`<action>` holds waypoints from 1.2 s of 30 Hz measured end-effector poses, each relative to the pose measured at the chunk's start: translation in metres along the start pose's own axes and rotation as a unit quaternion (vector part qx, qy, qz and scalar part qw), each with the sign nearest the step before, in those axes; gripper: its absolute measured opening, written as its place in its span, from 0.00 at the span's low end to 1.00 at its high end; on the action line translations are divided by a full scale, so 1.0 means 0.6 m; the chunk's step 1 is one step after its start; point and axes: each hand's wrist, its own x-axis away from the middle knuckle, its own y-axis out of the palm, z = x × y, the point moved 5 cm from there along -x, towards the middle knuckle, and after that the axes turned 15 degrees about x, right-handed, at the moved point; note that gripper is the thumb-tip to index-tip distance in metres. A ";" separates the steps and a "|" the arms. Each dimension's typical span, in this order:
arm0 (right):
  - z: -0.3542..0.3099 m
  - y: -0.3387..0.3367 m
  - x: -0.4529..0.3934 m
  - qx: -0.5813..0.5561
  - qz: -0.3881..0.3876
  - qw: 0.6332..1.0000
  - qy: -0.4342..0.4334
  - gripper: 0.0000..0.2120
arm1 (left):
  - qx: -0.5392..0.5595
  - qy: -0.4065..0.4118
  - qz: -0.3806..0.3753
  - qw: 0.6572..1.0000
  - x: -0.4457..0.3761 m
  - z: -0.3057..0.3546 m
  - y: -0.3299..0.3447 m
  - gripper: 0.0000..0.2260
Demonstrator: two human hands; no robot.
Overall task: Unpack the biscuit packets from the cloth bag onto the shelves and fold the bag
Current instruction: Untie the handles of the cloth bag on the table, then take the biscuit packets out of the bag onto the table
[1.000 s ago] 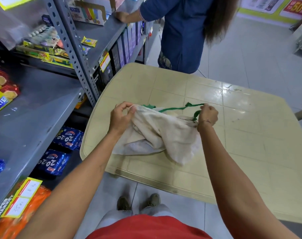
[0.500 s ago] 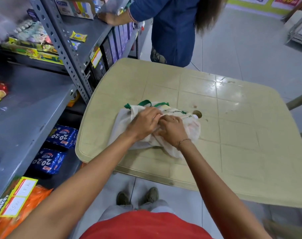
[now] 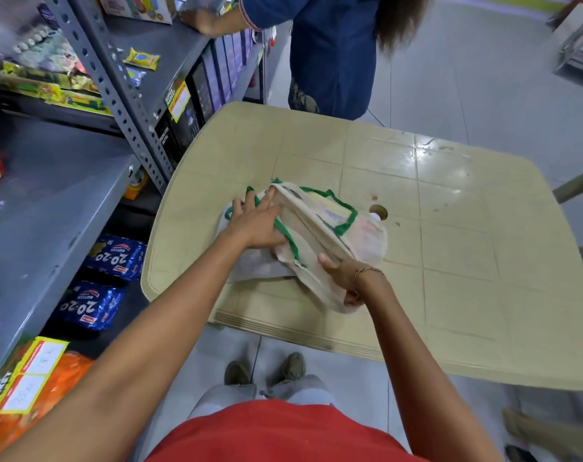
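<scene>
The cream cloth bag point(image 3: 320, 228) with green handles lies bunched on the beige table point(image 3: 466, 248), partly folded over. My left hand point(image 3: 255, 223) lies flat on the bag's left part with its fingers spread, pressing it down. My right hand point(image 3: 345, 278) grips the bag's near edge at the table's front and lifts it a little. Blue biscuit packets point(image 3: 115, 256) lie on the low shelf to the left, and the grey metal shelves point(image 3: 43, 208) carry more packets higher up.
Another person in blue point(image 3: 333, 51) stands at the table's far side with a hand on the upper shelf. A round hole point(image 3: 378, 212) sits in the table's middle. An orange packet with a price tag point(image 3: 33, 371) lies bottom left. My shoes stand under the table's near edge.
The bag was held stretched between both hands, then pressed down together. Now my left hand has slid left and lies flat on it, while my right hand has moved to its near edge.
</scene>
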 end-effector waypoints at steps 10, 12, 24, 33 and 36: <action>-0.073 -0.007 -0.022 0.022 0.330 0.927 -0.175 0.11 | 0.105 0.159 0.068 0.979 0.068 0.102 0.144 0.17; -0.062 0.018 -0.019 -0.032 0.391 0.902 -0.178 0.23 | 0.052 0.140 0.050 0.988 0.080 0.074 0.178 0.21; -0.054 -0.088 -0.065 0.066 0.439 0.892 -0.088 0.38 | 0.172 -0.092 0.043 0.980 0.030 0.116 0.124 0.34; -0.068 -0.153 -0.063 0.058 0.501 0.858 -0.094 0.22 | 0.222 -0.094 0.131 0.961 -0.039 0.120 0.016 0.16; -0.080 -0.153 -0.061 0.026 0.463 0.871 -0.165 0.09 | 0.221 -0.066 0.093 0.969 -0.070 0.114 0.023 0.21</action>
